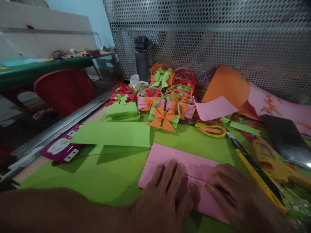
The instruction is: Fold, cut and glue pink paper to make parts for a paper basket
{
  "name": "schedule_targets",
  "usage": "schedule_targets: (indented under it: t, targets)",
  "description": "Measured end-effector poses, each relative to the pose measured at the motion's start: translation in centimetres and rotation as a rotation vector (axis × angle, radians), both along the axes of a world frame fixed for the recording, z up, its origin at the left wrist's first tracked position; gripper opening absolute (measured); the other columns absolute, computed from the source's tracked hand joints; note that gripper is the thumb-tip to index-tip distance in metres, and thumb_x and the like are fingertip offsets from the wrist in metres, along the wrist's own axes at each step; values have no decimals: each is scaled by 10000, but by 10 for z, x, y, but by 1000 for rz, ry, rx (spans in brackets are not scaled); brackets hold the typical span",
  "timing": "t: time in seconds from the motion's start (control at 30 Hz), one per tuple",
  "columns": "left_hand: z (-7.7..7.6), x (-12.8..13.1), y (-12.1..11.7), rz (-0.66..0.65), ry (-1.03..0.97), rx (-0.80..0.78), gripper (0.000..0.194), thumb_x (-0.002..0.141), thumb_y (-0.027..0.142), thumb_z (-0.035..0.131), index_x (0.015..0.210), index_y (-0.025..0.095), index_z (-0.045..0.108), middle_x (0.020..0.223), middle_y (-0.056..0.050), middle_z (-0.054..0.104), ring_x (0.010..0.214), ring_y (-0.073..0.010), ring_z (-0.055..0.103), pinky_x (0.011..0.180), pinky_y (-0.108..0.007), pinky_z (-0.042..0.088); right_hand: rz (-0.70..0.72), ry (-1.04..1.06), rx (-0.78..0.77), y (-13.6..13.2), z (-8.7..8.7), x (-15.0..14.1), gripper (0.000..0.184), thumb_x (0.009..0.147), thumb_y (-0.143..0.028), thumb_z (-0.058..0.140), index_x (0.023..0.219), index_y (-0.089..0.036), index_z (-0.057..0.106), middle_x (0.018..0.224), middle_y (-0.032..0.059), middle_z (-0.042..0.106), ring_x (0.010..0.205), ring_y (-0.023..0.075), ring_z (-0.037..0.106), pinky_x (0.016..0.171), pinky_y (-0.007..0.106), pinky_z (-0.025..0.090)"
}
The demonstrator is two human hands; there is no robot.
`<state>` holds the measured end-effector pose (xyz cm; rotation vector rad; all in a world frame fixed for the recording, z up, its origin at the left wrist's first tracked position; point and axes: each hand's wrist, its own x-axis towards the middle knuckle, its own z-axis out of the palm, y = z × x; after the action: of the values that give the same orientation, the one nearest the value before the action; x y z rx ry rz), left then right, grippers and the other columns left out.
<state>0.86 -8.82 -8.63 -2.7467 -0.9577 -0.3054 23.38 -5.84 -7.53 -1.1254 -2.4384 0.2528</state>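
A folded pink paper (194,158) lies at a slant on the green work surface in front of me, with a crease line along its length. My left hand (167,191) rests flat on its left half, fingers stretched out. At the paper's right end, my right hand (238,194) has its fingers bent together and presses or pinches the paper near the crease; the lower fingers are hidden. Just beyond is a light green folded paper sheet (114,132). Small paper bags with bows stand behind it, among them a green one with an orange bow (165,118).
A purple power strip (63,145) sits left. On the right are yellow-handled scissors (210,130), a yellow-and-black cutter (261,181), a yellow glue gun (277,158) and a dark phone (286,139). A grey bottle (142,61) stands before the perforated metal panel (206,38).
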Motion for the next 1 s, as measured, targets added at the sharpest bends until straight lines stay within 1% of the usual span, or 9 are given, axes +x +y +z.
schedule_targets:
  t: [0.17, 0.23, 0.37, 0.47, 0.57, 0.7, 0.87, 0.93, 1.0]
  targets:
    - [-6, 1, -1, 40, -45, -7, 419, 941, 265, 393, 1339, 134, 403, 1343, -232, 464, 1264, -420, 387, 978, -571, 323, -20, -1, 6, -1, -1, -1, 220, 913, -176, 439, 699, -213, 473, 707, 15, 516, 667, 155, 509, 621, 311, 415]
    - [-2, 1, 0, 36, -43, -10, 399, 944, 255, 386, 1322, 131, 425, 1331, -233, 479, 1254, -417, 404, 966, -571, 341, -40, 23, 0, -1, -2, -1, 229, 921, -176, 429, 698, -212, 469, 707, 14, 511, 675, 157, 503, 631, 319, 410]
    - [9, 0, 2, 1, -18, -43, 380, 965, 240, 324, 1300, 124, 461, 1297, -223, 520, 1201, -415, 471, 920, -557, 396, -19, 11, -17, -1, -3, -1, 214, 913, -177, 456, 702, -208, 463, 705, 11, 499, 670, 158, 496, 614, 315, 398]
    - [11, 0, 2, 2, -12, -71, 388, 964, 249, 317, 1290, 113, 478, 1305, -229, 512, 1203, -422, 465, 916, -559, 396, -31, 17, -16, -1, -3, 0, 222, 917, -172, 447, 698, -208, 450, 711, 12, 493, 681, 161, 495, 612, 315, 389]
    - [8, 1, 2, 10, -11, -66, 391, 964, 253, 339, 1309, 118, 464, 1320, -224, 499, 1215, -413, 454, 926, -551, 385, -33, 27, -12, -2, -4, 0, 218, 920, -172, 443, 704, -208, 444, 718, 11, 493, 679, 160, 490, 615, 317, 381]
    - [2, 1, 0, 33, -34, -54, 405, 957, 276, 364, 1332, 143, 441, 1351, -216, 466, 1259, -415, 393, 959, -567, 335, -28, 39, -20, -2, -5, 0, 221, 921, -174, 447, 703, -209, 451, 713, 10, 494, 680, 162, 490, 628, 321, 376]
    - [-3, 0, -2, 22, -1, -66, 434, 949, 280, 373, 1359, 142, 406, 1363, -200, 456, 1265, -415, 369, 960, -570, 328, -48, -9, -4, -4, 1, -4, 217, 902, -157, 461, 690, -203, 454, 703, 11, 492, 666, 162, 488, 626, 319, 371]
    - [-6, -1, -2, 35, -3, -62, 466, 931, 275, 400, 1379, 149, 382, 1387, -190, 431, 1293, -423, 314, 980, -592, 288, -73, -23, -12, -4, 5, -6, 219, 889, -140, 466, 679, -199, 455, 699, 12, 492, 667, 164, 484, 631, 320, 367]
    - [-8, -2, -2, 39, 6, -66, 538, 882, 229, 447, 1406, 151, 348, 1443, -171, 364, 1324, -435, 236, 998, -616, 241, -105, -22, -27, -4, 9, -8, 225, 877, -126, 470, 664, -196, 455, 700, 14, 495, 671, 165, 480, 631, 317, 362]
